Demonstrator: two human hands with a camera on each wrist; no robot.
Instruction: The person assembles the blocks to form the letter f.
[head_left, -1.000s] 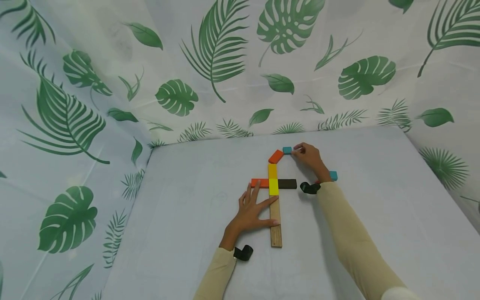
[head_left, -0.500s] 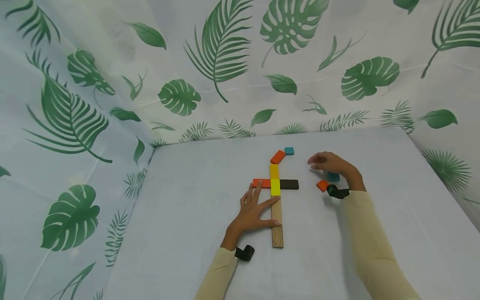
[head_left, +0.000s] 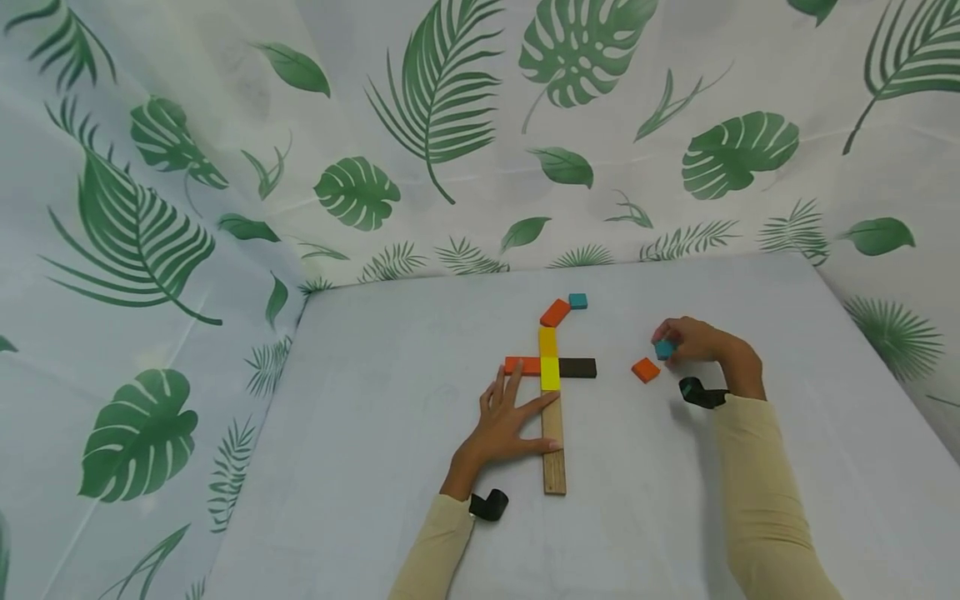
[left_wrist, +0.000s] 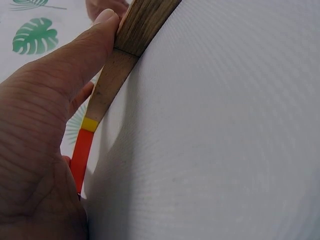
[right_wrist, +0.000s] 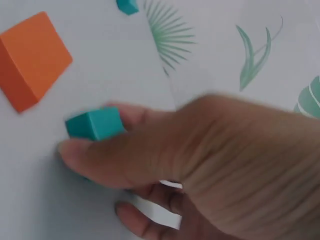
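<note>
My right hand (head_left: 697,342) pinches a blue block (right_wrist: 100,124) between thumb and fingers, close over the table. Just left of it lies a loose orange block (head_left: 645,370). With fingers spread, my left hand (head_left: 504,427) touches a line of blocks: thumb and index at the wooden blocks (head_left: 553,429), another finger on the red block (head_left: 522,367). A bright yellow block (head_left: 550,374) forms the crossing, with a dark block (head_left: 577,368) to its right. Above stand a second yellow block (head_left: 548,342), a tilted orange block (head_left: 556,312) and another blue block (head_left: 577,301).
The blocks lie on a white-covered table (head_left: 375,450). Leaf-printed cloth (head_left: 465,125) hangs behind it and at both sides. A black wrist camera (head_left: 489,505) sits on the left wrist, another black wrist camera (head_left: 702,393) on the right.
My right hand has moved away from the blue block at the top, to the right and nearer, and now grips the other blue block. The left hand stays where it was.
</note>
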